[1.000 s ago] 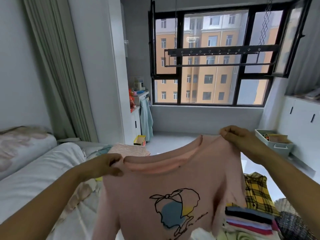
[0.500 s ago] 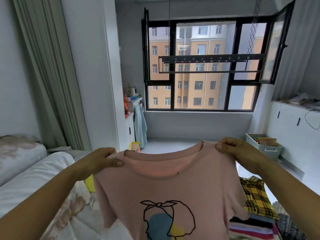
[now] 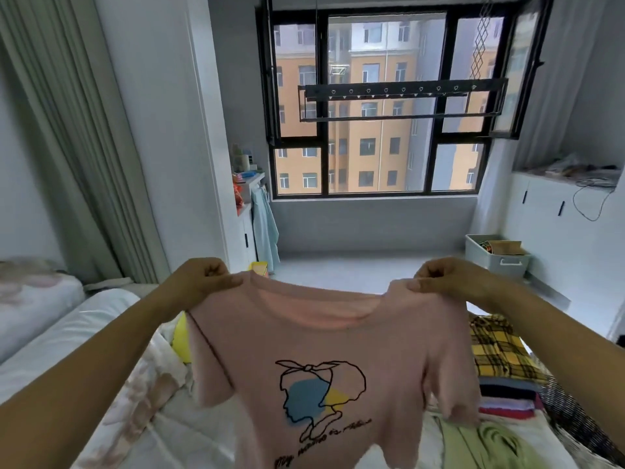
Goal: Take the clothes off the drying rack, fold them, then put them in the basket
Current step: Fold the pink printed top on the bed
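Note:
I hold a pink T-shirt (image 3: 324,336) spread out in front of me, its printed front with a line-drawn head facing me. My left hand (image 3: 203,282) pinches its left shoulder and my right hand (image 3: 446,279) pinches its right shoulder. The shirt hangs above the bed. The black drying rack (image 3: 402,101) hangs bare in front of the window. A dark woven basket (image 3: 575,414) shows at the lower right edge, next to a stack of folded clothes (image 3: 500,360) topped by a yellow plaid piece.
A bed with white bedding (image 3: 67,333) lies at the left and below me. A light green garment (image 3: 487,441) lies on it at the lower right. A pale storage bin (image 3: 497,258) stands on the floor by the white cabinets (image 3: 561,228). Curtains hang at the left.
My hands have moved apart and level, pulling the pink shirt taut and flat. The view has tilted up, so the window and rack sit lower and larger.

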`<act>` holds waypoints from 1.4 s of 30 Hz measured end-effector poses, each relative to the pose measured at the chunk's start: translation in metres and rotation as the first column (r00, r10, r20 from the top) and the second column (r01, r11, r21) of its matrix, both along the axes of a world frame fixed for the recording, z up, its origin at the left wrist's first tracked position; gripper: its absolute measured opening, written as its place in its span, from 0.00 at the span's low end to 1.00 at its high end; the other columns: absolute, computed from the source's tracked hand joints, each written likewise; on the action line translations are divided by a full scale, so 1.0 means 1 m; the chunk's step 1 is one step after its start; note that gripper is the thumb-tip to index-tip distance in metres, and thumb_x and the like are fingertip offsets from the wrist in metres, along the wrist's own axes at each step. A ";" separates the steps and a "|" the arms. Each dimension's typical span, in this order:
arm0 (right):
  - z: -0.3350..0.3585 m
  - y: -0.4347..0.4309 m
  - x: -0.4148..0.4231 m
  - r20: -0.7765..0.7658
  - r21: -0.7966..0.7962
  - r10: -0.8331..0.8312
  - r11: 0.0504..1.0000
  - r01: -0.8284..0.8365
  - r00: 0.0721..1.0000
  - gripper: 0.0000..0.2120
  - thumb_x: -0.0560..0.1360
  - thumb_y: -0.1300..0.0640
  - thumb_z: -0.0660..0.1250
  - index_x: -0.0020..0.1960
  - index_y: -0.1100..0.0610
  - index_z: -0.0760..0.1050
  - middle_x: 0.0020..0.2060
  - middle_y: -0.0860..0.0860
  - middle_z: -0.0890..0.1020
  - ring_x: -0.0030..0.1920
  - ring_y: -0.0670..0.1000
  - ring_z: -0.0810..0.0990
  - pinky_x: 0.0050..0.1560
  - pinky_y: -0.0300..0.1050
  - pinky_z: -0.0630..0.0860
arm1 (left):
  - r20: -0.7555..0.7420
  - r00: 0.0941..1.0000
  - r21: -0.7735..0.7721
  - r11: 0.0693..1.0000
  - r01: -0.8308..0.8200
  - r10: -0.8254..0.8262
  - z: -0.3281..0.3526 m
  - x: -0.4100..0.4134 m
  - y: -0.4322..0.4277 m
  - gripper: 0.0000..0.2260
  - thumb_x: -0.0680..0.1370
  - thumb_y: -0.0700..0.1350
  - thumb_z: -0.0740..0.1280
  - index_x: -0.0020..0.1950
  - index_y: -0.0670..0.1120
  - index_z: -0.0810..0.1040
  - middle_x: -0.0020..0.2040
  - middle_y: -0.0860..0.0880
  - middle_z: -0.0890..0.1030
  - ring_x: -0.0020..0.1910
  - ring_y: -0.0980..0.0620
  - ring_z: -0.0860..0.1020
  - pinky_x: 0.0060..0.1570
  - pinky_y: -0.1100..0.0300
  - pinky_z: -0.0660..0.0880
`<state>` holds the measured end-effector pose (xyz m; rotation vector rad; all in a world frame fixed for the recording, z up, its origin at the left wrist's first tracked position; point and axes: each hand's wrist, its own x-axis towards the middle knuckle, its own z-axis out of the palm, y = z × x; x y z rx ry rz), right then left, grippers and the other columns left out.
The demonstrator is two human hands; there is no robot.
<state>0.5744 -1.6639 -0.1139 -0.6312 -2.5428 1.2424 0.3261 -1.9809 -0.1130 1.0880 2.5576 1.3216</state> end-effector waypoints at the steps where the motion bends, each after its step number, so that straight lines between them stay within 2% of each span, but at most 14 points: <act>1: 0.000 -0.002 -0.002 -0.058 -0.021 -0.037 0.999 0.035 0.998 0.09 0.71 0.52 0.72 0.37 0.56 0.78 0.35 0.50 0.80 0.39 0.50 0.77 0.42 0.43 0.71 | 0.010 1.000 0.046 0.999 -0.021 0.021 0.001 0.000 -0.002 0.13 0.72 0.49 0.72 0.35 0.43 0.74 0.30 0.50 0.72 0.30 0.54 0.68 0.29 0.66 0.62; 3: 0.002 -0.001 -0.006 -0.245 -0.102 -0.149 0.987 0.128 0.958 0.07 0.71 0.55 0.72 0.37 0.56 0.76 0.35 0.51 0.78 0.41 0.51 0.75 0.42 0.43 0.70 | 0.088 0.995 0.106 0.993 0.046 -0.055 0.005 -0.004 -0.008 0.14 0.67 0.53 0.75 0.36 0.44 0.77 0.31 0.50 0.75 0.32 0.54 0.72 0.30 0.65 0.66; 6: 0.005 -0.007 -0.010 -0.276 0.003 -0.167 0.985 0.175 0.946 0.05 0.74 0.57 0.69 0.43 0.58 0.75 0.39 0.53 0.76 0.43 0.50 0.74 0.41 0.40 0.70 | 0.171 0.951 -0.215 0.932 0.293 -0.259 0.002 -0.001 -0.015 0.18 0.62 0.56 0.78 0.39 0.43 0.80 0.30 0.53 0.76 0.31 0.57 0.73 0.30 0.70 0.68; 8: 0.004 -0.009 -0.009 -0.262 0.092 -0.144 0.981 0.173 0.954 0.05 0.76 0.57 0.67 0.43 0.58 0.75 0.38 0.51 0.75 0.41 0.48 0.73 0.39 0.38 0.68 | 0.161 0.943 -0.311 0.892 0.330 -0.292 -0.004 -0.005 -0.020 0.27 0.57 0.64 0.76 0.41 0.42 0.81 0.33 0.47 0.77 0.34 0.54 0.74 0.36 0.64 0.68; 10: 0.006 -0.010 -0.006 -0.294 0.097 -0.151 0.978 0.187 0.944 0.05 0.76 0.57 0.67 0.45 0.58 0.75 0.37 0.49 0.75 0.40 0.46 0.73 0.39 0.37 0.69 | 0.139 0.951 -0.247 0.921 0.302 -0.275 -0.006 -0.013 -0.026 0.28 0.52 0.66 0.76 0.39 0.46 0.81 0.36 0.42 0.78 0.34 0.53 0.75 0.38 0.58 0.70; 12: 0.008 -0.008 -0.002 -0.317 0.080 -0.156 0.979 0.190 0.936 0.07 0.75 0.57 0.68 0.48 0.60 0.77 0.38 0.48 0.77 0.40 0.46 0.74 0.42 0.39 0.72 | 0.212 0.942 -0.099 0.953 0.287 -0.262 -0.011 -0.020 -0.030 0.22 0.52 0.62 0.78 0.36 0.47 0.82 0.36 0.42 0.79 0.32 0.55 0.77 0.34 0.62 0.72; 15: 0.001 -0.002 0.000 -0.292 0.042 -0.149 0.985 0.168 0.945 0.06 0.74 0.57 0.70 0.48 0.60 0.78 0.39 0.49 0.78 0.42 0.48 0.76 0.46 0.43 0.75 | 0.320 0.910 -0.039 0.956 0.289 -0.262 -0.021 -0.029 -0.035 0.28 0.49 0.64 0.79 0.37 0.45 0.82 0.34 0.46 0.81 0.32 0.54 0.79 0.31 0.65 0.74; 20: -0.044 0.009 -0.019 -0.134 0.103 -0.240 0.962 0.255 0.961 0.07 0.73 0.56 0.71 0.37 0.54 0.76 0.36 0.48 0.78 0.38 0.45 0.74 0.38 0.38 0.71 | 0.327 0.944 -0.311 0.940 0.141 -0.033 -0.070 -0.037 -0.032 0.08 0.72 0.46 0.73 0.36 0.42 0.81 0.27 0.48 0.70 0.26 0.54 0.65 0.27 0.64 0.60; 24: -0.082 0.012 -0.050 -0.082 0.127 -0.287 0.947 0.296 0.954 0.05 0.74 0.58 0.69 0.43 0.60 0.76 0.37 0.49 0.77 0.42 0.49 0.74 0.36 0.38 0.68 | 0.354 0.930 -0.224 0.974 -0.024 0.105 -0.114 -0.057 -0.017 0.12 0.77 0.47 0.67 0.38 0.40 0.74 0.29 0.44 0.71 0.24 0.52 0.68 0.19 0.67 0.61; 28: -0.101 0.015 -0.092 -0.099 0.116 -0.343 0.928 0.353 0.934 0.07 0.75 0.58 0.67 0.48 0.62 0.78 0.43 0.51 0.77 0.46 0.50 0.73 0.45 0.42 0.67 | 0.261 0.946 -0.184 0.972 -0.146 0.192 -0.131 -0.087 0.001 0.13 0.77 0.46 0.66 0.38 0.41 0.70 0.34 0.41 0.74 0.29 0.45 0.76 0.17 0.67 0.68; 31: -0.106 0.017 -0.124 -0.132 0.148 -0.353 0.917 0.370 0.926 0.07 0.75 0.59 0.66 0.49 0.62 0.78 0.44 0.52 0.77 0.46 0.50 0.73 0.45 0.42 0.67 | 0.213 0.949 -0.115 0.970 -0.214 0.235 -0.130 -0.120 0.007 0.11 0.76 0.45 0.68 0.37 0.41 0.72 0.34 0.43 0.75 0.26 0.52 0.77 0.18 0.67 0.71; 35: -0.098 0.018 -0.163 -0.217 0.135 -0.343 0.917 0.376 0.914 0.04 0.75 0.61 0.67 0.47 0.61 0.77 0.41 0.52 0.77 0.44 0.50 0.73 0.37 0.35 0.67 | 0.210 0.952 -0.032 0.974 -0.223 0.224 -0.119 -0.171 0.012 0.12 0.75 0.44 0.70 0.34 0.42 0.72 0.31 0.44 0.75 0.18 0.61 0.74 0.20 0.68 0.73; 39: -0.091 0.011 -0.183 -0.303 -0.006 -0.369 0.923 0.386 0.879 0.03 0.74 0.62 0.68 0.47 0.59 0.76 0.35 0.46 0.75 0.36 0.43 0.72 0.34 0.28 0.68 | 0.247 0.952 0.132 0.967 -0.219 0.182 -0.108 -0.199 0.006 0.12 0.74 0.44 0.71 0.34 0.43 0.73 0.22 0.53 0.77 0.21 0.61 0.75 0.25 0.67 0.74; 42: -0.099 -0.002 -0.179 -0.294 -0.059 -0.331 0.943 0.329 0.897 0.03 0.74 0.62 0.68 0.47 0.60 0.75 0.36 0.47 0.75 0.36 0.42 0.71 0.32 0.25 0.67 | 0.274 0.954 0.193 0.964 -0.181 0.124 -0.118 -0.192 -0.011 0.10 0.74 0.42 0.71 0.34 0.45 0.73 0.23 0.57 0.77 0.24 0.62 0.75 0.30 0.68 0.74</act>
